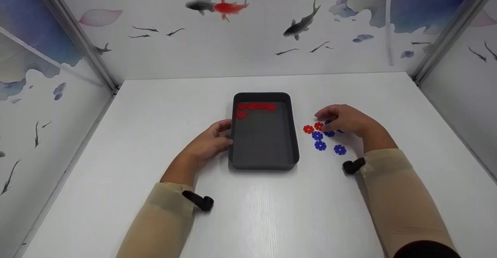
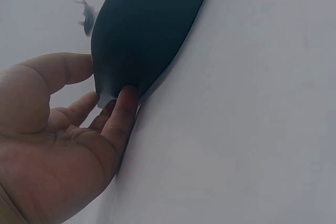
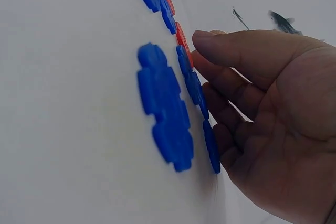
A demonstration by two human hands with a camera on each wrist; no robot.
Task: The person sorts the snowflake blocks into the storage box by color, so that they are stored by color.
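Note:
A dark grey rectangular tray [image 1: 266, 139] lies on the table, with several red flower-shaped plastic discs [image 1: 271, 107] along its far end and one more at its left wall. My left hand [image 1: 206, 143] rests against the tray's left side, its fingertips touching the outer wall. To the tray's right, my right hand [image 1: 346, 121] hovers low over a loose group of discs. Its thumb is beside a red disc [image 1: 318, 126], and no disc shows in its grasp. Blue discs [image 1: 320, 145] lie under and near this hand, some partly hidden; in the right wrist view a blue disc [image 3: 165, 108] is closest to the camera.
The white table [image 1: 248, 211] is bounded by a patterned back wall [image 1: 252, 52] and side panels with metal corner posts. Another red disc [image 1: 308, 129] lies between the tray and the blue discs. Each sleeve cuff carries a small black camera [image 1: 353, 166].

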